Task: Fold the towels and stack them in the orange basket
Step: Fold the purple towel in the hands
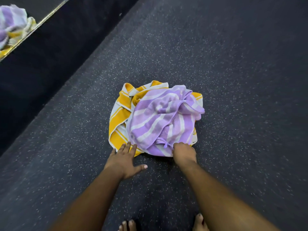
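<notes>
A: On the floor, dark and flecked with white, what lies there?

B: Two crumpled towels in one heap. The purple towel sits on top of the yellow towel, which shows at the left and far edges.

A: And the hands?

B: The left hand is spread flat, fingers straight, fingertips touching the near edge of the yellow towel, thumb out over the floor. The right hand has its grip closed, fingers curled into the near hem of the purple towel.

A: Anything else?

B: Bare toes at the bottom edge, and a mirror at top left reflecting the heap.

A: The basket?

B: Not in view.
</notes>
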Motion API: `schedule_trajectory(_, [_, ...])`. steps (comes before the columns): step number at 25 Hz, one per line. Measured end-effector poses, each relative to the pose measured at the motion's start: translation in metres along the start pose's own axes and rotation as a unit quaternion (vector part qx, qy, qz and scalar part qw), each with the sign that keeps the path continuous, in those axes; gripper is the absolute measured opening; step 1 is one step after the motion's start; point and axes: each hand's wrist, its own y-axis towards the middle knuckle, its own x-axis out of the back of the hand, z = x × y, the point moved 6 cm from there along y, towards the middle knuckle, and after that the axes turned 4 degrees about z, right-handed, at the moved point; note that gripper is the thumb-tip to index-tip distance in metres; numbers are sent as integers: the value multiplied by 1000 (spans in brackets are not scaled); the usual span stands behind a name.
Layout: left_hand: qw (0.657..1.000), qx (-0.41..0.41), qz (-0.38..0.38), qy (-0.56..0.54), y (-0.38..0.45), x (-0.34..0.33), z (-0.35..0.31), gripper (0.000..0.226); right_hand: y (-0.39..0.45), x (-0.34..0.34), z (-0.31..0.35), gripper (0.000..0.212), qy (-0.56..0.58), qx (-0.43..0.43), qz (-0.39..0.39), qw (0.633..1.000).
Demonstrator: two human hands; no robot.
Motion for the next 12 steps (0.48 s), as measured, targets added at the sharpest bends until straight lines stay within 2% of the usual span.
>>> schedule_trajectory(3, [1000,-1,-6,-3,-17,16,-5,110,-22,23,-3,19,34,6,-32,999])
schedule_trajectory(6, [1000,-4,1,0,-68,48,-17,114,-70,69,-4,16,48,13,-69,996])
schedule_trajectory(12, [1000,-19,-11,-3,-234,153,-45,146,-230,213,-15,17,101,-22,-117,988])
